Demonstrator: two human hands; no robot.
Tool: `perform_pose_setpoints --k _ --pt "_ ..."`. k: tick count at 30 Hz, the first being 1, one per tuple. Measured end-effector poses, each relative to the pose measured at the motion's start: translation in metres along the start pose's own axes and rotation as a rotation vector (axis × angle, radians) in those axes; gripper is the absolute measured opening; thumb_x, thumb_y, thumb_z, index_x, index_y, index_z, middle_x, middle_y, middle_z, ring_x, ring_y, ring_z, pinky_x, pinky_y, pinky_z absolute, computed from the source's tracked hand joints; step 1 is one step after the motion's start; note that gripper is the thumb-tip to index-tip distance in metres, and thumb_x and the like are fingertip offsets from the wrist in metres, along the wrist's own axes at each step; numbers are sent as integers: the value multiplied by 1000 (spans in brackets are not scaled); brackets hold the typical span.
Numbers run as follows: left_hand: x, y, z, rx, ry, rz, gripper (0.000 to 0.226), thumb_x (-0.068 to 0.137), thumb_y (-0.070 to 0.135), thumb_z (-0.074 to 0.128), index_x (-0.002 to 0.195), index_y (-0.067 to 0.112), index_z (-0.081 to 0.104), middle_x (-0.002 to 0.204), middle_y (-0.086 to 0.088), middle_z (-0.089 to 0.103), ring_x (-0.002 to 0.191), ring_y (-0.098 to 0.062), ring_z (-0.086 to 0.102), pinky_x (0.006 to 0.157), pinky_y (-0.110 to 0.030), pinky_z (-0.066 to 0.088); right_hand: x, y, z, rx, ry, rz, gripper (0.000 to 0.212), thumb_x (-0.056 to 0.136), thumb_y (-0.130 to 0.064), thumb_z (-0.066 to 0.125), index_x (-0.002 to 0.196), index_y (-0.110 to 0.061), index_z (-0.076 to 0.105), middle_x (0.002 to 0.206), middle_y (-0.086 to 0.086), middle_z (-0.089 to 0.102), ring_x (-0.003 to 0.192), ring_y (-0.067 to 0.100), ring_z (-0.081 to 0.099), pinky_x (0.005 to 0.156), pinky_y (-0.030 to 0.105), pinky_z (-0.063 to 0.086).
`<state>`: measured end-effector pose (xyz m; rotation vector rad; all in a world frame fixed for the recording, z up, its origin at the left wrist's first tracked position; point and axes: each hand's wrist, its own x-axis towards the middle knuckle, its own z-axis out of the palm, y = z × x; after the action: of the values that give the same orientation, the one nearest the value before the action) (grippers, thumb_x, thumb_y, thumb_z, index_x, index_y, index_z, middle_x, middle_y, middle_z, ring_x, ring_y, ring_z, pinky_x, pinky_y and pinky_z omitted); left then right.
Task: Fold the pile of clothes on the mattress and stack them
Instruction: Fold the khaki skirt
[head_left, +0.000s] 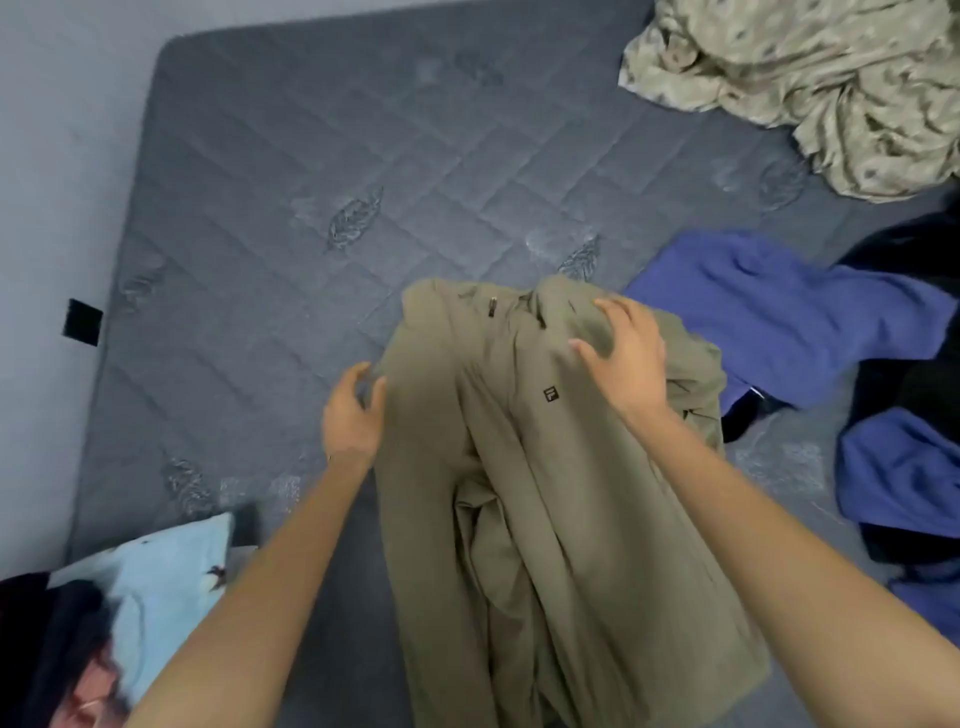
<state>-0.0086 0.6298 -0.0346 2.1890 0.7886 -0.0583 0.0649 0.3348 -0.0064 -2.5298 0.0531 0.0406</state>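
Well, the khaki trousers (519, 467) lie rumpled on the mattress (285, 208) between the hands, zip fly at the far end and a small black logo just under the right hand (623, 358), which rests spread-fingered on them. The left hand (353, 410) curls at their edge; whether it grips, I cannot tell.
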Motion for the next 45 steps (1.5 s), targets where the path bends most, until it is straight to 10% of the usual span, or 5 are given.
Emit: perform_pose_setpoints --k 12,19,32,41,45 --pt "-53 -107 79 98 -78 -283 75 76 58 68 132 13 48 130 -7 55 120 -26 51 101 -43 44 -53 34 111 -199 -335 -87 77 86 -49 63 150 -25 27 160 8 14 148 26 2 119 40 1" --pt "-65 -134 85 266 -36 -77 11 90 16 61 88 6 60 106 -13 61 99 -31 55 77 -36 44 -83 27 145 -213 -408 -243 81 83 -49 66 150 -23 28 161 7 12 149 26 2 119 37 0" --pt "-56 -187 17 -47 122 -227 17 95 17 55 86 5 63 86 -11 67 79 -24 60 72 -33 46 -120 29 171 -264 -546 -117 88 83 -55 62 153 -25 18 162 5 5 149 23 -4 119 36 -3" --pt "-104 -191 38 -485 226 -549 35 101 12 39 70 12 57 70 -1 58 67 -12 52 70 -30 44 -150 -19 195 104 -407 -250 40 81 -30 75 113 -6 68 117 10 67 108 26 63 95 29 45" --pt "-108 -206 42 -484 178 -624 23 95 17 53 74 16 64 74 -7 66 68 -16 57 70 -40 50 -165 -42 216 141 -451 -139 34 75 -36 79 88 -6 67 85 8 64 81 23 60 74 33 49"
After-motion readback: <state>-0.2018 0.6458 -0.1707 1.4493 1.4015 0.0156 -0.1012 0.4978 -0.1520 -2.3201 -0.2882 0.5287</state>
